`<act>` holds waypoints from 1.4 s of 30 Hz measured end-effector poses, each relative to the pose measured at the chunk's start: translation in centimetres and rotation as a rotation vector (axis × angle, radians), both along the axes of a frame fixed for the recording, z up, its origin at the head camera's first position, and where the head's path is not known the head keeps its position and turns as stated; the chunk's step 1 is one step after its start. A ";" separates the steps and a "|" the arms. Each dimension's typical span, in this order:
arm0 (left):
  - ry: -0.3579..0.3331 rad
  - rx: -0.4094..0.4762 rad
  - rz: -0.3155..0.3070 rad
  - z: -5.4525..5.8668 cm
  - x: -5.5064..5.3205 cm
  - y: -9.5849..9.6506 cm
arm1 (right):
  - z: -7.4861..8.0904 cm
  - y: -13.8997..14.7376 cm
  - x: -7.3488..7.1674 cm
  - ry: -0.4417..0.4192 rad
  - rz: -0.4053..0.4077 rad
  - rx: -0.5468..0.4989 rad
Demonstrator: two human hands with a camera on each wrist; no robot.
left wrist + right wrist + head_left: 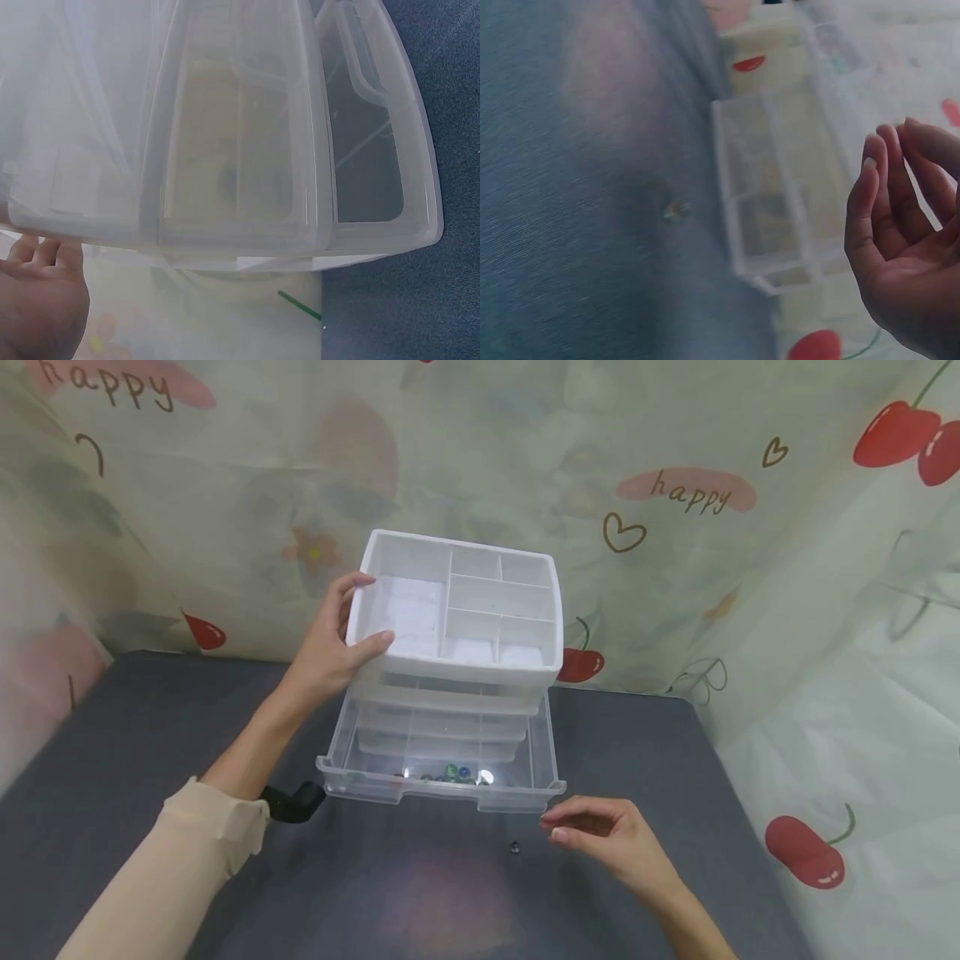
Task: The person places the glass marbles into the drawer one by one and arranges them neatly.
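A white storage box (pixel 465 670) with a divided top tray stands on the table, and its clear bottom drawer (pixel 442 792) is pulled out at the front. Several small glass marbles (pixel 452 771) lie in that drawer near its front wall. My left hand (pixel 330 635) grips the box's upper left wall, thumb over the front rim. By the drawer's front right corner hovers my right hand (pixel 600 835), fingers loosely bent and nothing visible between them in the right wrist view. One marble (pixel 515 847) sits on the table between that hand and the drawer front.
The dark grey table (pixel 360 885) runs up to a patterned curtain (pixel 480 460) close behind the box. More curtain hangs along the right side. A black strap-like item (pixel 294 802) shows by my left cuff, left of the drawer.
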State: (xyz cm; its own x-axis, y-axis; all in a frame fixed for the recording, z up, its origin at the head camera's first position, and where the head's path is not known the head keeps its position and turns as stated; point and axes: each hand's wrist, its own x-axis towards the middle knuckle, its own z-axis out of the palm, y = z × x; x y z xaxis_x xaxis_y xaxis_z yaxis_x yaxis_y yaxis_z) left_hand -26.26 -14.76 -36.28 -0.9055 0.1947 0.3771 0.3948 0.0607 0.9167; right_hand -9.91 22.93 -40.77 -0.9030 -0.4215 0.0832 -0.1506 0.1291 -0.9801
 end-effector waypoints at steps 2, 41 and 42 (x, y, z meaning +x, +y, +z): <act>0.002 0.000 -0.001 0.0 0.0 0.0 | -1.0 0.0 -0.2 0.013 -0.017 0.026; -0.019 0.054 -0.008 0.0 0.1 0.3 | -10.6 -0.7 -1.6 0.354 -0.170 0.487; -0.018 0.056 -0.009 0.0 0.1 0.3 | -10.7 -0.8 -1.6 0.354 -0.172 0.488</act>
